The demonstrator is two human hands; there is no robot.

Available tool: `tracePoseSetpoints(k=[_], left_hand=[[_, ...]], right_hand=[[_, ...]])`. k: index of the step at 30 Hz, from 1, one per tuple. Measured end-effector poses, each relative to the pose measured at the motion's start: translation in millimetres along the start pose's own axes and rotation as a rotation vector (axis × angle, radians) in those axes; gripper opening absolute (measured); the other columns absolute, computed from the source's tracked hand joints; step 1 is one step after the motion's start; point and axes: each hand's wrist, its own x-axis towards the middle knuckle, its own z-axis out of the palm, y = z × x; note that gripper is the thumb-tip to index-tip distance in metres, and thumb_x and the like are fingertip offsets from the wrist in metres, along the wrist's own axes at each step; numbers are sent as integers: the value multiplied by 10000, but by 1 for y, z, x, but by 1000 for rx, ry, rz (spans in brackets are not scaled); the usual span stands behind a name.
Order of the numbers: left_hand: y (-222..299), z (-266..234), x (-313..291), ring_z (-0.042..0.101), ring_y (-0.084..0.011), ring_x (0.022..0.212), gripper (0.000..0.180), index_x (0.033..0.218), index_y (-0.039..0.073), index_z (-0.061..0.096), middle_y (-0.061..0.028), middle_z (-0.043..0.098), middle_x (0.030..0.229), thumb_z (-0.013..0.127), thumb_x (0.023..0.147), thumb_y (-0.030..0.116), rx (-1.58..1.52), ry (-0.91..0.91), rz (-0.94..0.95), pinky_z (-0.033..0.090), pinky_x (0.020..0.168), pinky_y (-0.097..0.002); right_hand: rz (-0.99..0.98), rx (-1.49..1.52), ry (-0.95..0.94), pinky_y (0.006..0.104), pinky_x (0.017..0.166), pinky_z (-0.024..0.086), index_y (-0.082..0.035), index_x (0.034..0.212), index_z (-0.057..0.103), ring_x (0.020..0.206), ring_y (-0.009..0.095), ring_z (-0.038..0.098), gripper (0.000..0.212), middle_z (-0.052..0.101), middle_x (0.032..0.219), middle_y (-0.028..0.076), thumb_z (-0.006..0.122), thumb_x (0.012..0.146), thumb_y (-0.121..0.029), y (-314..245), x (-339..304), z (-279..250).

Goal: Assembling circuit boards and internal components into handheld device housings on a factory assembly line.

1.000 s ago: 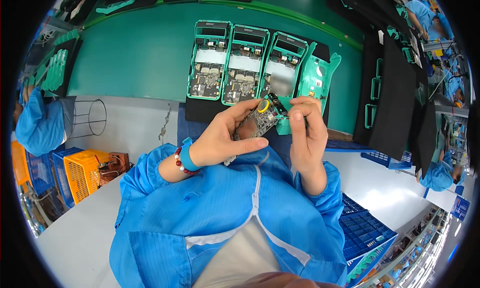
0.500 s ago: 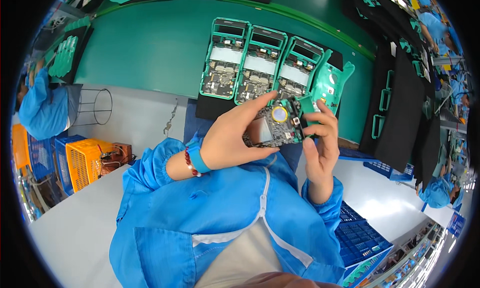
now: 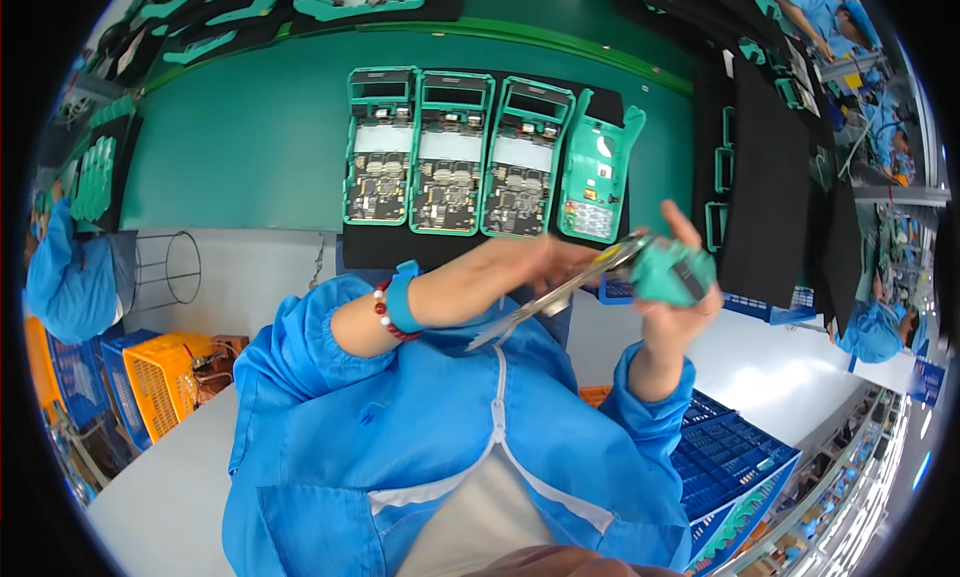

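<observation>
My right hand [image 3: 678,322] grips a green plastic end piece [image 3: 672,271] with a dark patch. From it a circuit board [image 3: 568,291] sticks out to the left, tilted nearly edge-on and blurred. My left hand [image 3: 535,264] lies along the upper side of the board, smeared by motion; whether it touches the board cannot be told. Beyond my hands, three green-framed device housings [image 3: 381,182] with dark boards and white panels lie side by side. To their right lies a green shell [image 3: 596,172] with a keypad at its near end.
A black mat [image 3: 400,250] lies under the housings on the green table [image 3: 240,137]. More green parts lie on black mats at the far edge and right. Blue crates [image 3: 735,467] stand low at right, an orange crate [image 3: 172,377] at left. Other people work at both sides.
The board has turned from face-up to nearly edge-on. My right hand has moved right with the green end piece, and my left hand has shifted right along the board. The view has shifted too.
</observation>
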Motion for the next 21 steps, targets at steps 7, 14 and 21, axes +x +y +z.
tracePoseSetpoints(k=[7,14,21], left_hand=[[-46,-8,36,556,-271,1079,257,945,101,664,-62,600,1232,797,734,162,1659,370,634,428,911,-399],[-54,-13,13,563,-191,863,130,874,126,675,14,606,969,746,768,154,1723,361,758,408,757,-348],[-58,-13,14,564,-205,832,172,827,115,660,-2,597,910,801,737,154,1663,357,822,400,720,-350]], right_hand=[[-135,-33,365,240,840,479,38,1127,618,900,124,618,249,676,1043,77,688,930,-97,-6,58,-47],[-8,-483,-75,308,810,512,23,1019,686,938,211,645,406,671,994,109,889,720,-164,-2,85,-33],[-250,-679,-376,343,612,508,9,998,698,904,255,620,417,662,965,112,857,754,-290,12,104,-28]])
